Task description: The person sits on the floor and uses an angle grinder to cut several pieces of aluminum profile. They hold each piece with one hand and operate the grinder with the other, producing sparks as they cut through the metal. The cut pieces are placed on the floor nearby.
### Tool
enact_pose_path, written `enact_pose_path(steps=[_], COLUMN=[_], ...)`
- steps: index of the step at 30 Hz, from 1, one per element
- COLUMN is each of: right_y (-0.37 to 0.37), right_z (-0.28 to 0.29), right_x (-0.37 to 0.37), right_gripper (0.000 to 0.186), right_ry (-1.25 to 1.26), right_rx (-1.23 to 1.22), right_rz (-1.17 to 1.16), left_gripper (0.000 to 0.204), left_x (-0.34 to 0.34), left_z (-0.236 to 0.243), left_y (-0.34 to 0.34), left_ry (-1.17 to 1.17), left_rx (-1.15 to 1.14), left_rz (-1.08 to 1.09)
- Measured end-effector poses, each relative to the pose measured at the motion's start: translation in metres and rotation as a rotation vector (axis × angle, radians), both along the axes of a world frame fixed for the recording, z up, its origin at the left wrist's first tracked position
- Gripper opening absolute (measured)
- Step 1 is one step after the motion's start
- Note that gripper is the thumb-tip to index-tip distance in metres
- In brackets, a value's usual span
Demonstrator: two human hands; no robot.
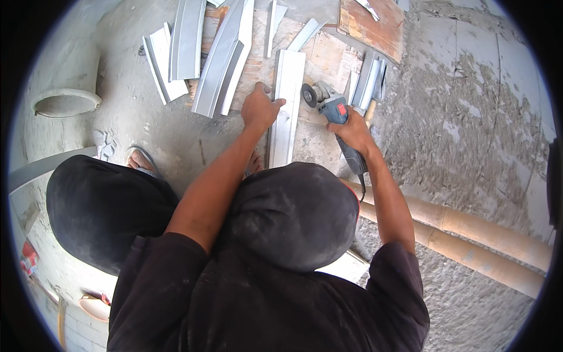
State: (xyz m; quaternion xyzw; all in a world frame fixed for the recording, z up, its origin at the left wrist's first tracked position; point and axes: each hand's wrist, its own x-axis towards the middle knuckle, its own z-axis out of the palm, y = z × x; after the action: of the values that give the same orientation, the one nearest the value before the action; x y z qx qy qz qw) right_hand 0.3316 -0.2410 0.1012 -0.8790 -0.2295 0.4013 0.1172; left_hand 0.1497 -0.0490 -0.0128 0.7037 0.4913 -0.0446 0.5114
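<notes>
My right hand [353, 130] is wrapped around the body of a blue-grey angle grinder [334, 110]. Its disc points left toward a long silver metal profile [288, 97], with a gap between them, and its cord hangs from the rear end. The profile lies lengthwise in front of my knee. At its left edge my left hand [261, 110] grips it, thumb over the top and the other fingers curled and partly hidden. Several bent metal profiles [218, 70] lie farther to the left. Shorter metal pieces [369, 79] rest just beyond the grinder.
Worn plywood [328, 56] lies under some metal pieces, and a stained brown board [375, 29] is at the far side. Two bamboo poles [463, 220] stretch across the rough floor at right. A pale round container [67, 102] stands at left, near my sandalled foot [141, 159].
</notes>
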Motion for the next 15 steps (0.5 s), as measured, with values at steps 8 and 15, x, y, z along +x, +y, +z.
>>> enact_pose_path(steps=[8,15], right_y=[0.003,0.0], right_z=[0.009,0.007], right_x=[-0.015,-0.019], right_gripper=[0.07,0.07], right_ry=[-0.012,-0.027], right_rx=[-0.086,-0.102], right_rz=[0.052,0.072], left_gripper=[0.044,0.043], left_x=[-0.003,-0.004], left_z=[-0.015,-0.016], left_y=[0.003,0.003], left_ry=[-0.037,-0.036], left_rx=[0.019,0.023], left_rz=[-0.021,-0.024])
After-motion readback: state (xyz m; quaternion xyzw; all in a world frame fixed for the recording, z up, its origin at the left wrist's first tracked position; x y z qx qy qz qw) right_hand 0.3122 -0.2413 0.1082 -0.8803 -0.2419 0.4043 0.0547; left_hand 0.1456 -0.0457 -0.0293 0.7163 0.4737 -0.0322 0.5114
